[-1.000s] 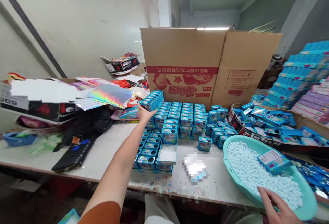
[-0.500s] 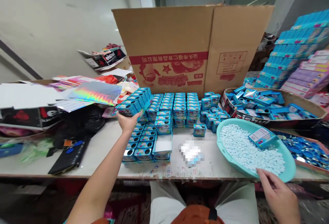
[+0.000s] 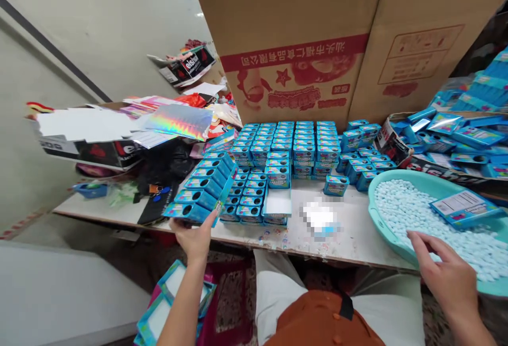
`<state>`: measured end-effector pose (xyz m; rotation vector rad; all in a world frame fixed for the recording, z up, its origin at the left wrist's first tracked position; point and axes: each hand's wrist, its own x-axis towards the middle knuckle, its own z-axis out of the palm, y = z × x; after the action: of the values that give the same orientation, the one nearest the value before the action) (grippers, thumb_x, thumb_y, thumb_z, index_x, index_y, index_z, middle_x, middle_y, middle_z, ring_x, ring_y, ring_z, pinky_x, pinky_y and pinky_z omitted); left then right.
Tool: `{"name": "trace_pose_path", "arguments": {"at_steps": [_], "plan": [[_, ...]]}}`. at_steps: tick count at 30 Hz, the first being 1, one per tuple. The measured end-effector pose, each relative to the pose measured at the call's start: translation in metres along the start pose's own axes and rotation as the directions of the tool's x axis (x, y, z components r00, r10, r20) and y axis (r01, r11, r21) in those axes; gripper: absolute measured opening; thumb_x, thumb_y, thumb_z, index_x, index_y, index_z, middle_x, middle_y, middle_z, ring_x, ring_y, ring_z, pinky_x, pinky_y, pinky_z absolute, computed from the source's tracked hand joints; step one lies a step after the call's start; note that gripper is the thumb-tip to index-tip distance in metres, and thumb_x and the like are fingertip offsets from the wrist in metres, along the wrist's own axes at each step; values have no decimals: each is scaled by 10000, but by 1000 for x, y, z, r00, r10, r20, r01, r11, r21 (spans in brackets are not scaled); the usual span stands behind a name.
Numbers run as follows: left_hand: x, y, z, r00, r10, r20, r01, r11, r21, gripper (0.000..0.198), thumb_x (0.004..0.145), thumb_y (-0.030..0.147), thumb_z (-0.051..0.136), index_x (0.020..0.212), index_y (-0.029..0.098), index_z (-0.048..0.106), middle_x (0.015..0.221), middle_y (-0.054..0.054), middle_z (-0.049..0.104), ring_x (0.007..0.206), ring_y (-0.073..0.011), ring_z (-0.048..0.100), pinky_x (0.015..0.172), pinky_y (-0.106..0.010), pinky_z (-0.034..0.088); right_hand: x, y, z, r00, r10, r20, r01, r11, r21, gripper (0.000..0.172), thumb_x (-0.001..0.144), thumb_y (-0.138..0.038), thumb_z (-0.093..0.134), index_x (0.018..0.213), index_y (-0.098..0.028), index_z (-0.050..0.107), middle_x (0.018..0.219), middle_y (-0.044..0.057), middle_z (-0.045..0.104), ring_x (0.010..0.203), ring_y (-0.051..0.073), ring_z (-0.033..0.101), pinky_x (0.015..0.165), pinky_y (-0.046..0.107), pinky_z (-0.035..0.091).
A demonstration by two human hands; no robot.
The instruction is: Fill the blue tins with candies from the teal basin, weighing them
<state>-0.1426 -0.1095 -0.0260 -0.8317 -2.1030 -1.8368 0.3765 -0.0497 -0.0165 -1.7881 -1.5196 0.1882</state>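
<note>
A row of blue printed tins (image 3: pixel 198 190) has just been drawn away from the back of the block and is now held at the front edge of the table, tilted, with its near end lowest. About 6 tins can be made out in it, each marked by a round dark opening. The near end is gripped by the left hand (image 3: pixel 192 240), with the palm beneath it and the fingers closed narrowly around it. No other support can be seen under the far end.

The row is now set apart from the main block of tins (image 3: pixel 281 150), which is ranked tightly against a cardboard carton (image 3: pixel 289 34). The right hand (image 3: pixel 444 272) is held wide, with its fingers spread and curved over a teal plastic basin (image 3: pixel 381 214) of pale blue tablets (image 3: pixel 413 214). Whether the tablets are being touched cannot be told. A flat blue pack (image 3: pixel 462 208) is lying on the tablets. A single tin (image 3: pixel 336 185) is standing apart on the white tabletop (image 3: pixel 353 245), near a pixelated object (image 3: pixel 319 219), and an open white-lined box (image 3: pixel 277 203) is set against the front of the block.
</note>
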Motion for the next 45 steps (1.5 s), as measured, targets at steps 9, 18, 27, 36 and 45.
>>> {"name": "trace_pose_path", "arguments": {"at_steps": [9,18,27,36,45], "plan": [[-13,-33,26,999,-24,27,24,1000,7,891,450,458,866,1170,155,437,1119,-119,609,1015,-270,629,940,-502,501,-5,-9,-7,1000,-15,-7,15,1000,-25,348,789,-532,516,831,-234,689,906,39,710,751,213,658,736,326,462],[-23,-26,52,999,27,44,-29,998,58,908,501,480,836,1212,131,393,1226,-171,560,1157,-275,573,1015,-455,456,-7,3,-5,999,-33,-11,33,998,-47,356,825,-516,504,836,-214,693,906,47,714,765,195,642,747,302,464],[-22,-20,66,1000,11,18,-13,986,167,994,475,521,835,1252,128,356,1249,-202,542,1172,-324,561,1016,-508,443,-3,14,-2,998,-64,22,65,996,-54,342,848,-504,492,852,-223,687,909,43,711,758,186,641,738,293,462],[-8,-20,55,990,10,141,-30,989,142,1043,499,504,828,1301,123,281,1368,-231,442,1288,-332,468,1099,-510,362,4,26,13,995,-89,47,91,996,-26,324,874,-463,483,842,-207,678,884,54,710,816,192,652,762,286,460],[-127,79,43,839,461,291,-497,866,60,672,734,442,662,1296,212,375,1330,-152,424,1290,-319,419,1103,-544,331,9,33,7,989,-116,89,110,992,69,296,919,-415,477,869,-199,673,893,70,706,840,196,647,810,311,476]]}}
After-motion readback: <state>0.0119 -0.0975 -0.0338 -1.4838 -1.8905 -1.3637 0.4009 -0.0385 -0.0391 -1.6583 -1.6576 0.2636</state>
